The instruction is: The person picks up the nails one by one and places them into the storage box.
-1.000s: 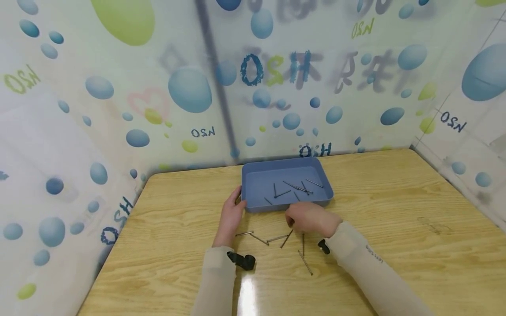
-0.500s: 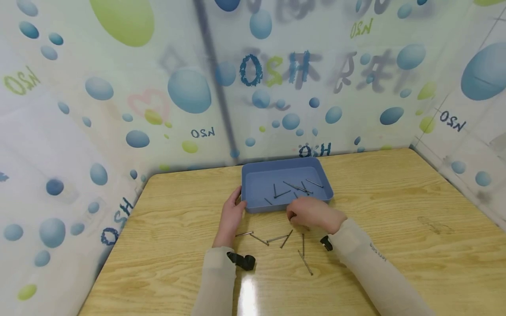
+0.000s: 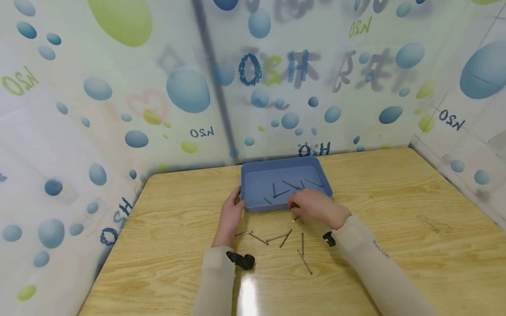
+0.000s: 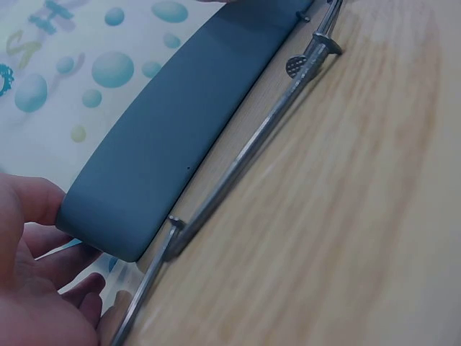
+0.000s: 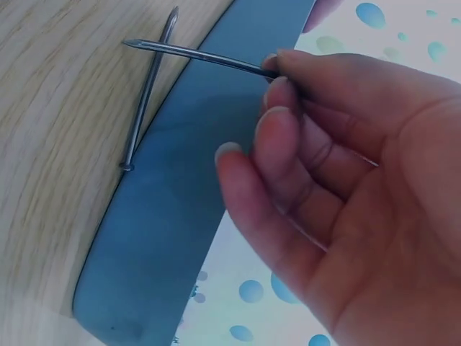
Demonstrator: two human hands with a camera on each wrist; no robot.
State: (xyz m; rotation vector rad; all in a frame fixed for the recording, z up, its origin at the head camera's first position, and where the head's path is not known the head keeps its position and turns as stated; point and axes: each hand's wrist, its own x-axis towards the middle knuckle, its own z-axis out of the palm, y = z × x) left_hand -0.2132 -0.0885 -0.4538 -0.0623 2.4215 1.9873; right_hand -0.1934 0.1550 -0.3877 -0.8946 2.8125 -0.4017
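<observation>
A blue tray holds several loose nails. My left hand grips its near left corner, the thumb at the front wall and the fingers along the side. In the right wrist view my right hand pinches a nail near its head between thumb and fingertips, the pointed end sticking out. That hand is over the tray's front rim in the head view. Below the held nail, another nail lies on the table against the tray's front wall.
Several nails lie scattered on the wooden table in front of the tray, between the two forearms. Behind the table stands a wall covered with a bubble print.
My right hand has risen from the table in front of the tray up to its front rim, bringing a nail along. The left hand and the tray stay in place.
</observation>
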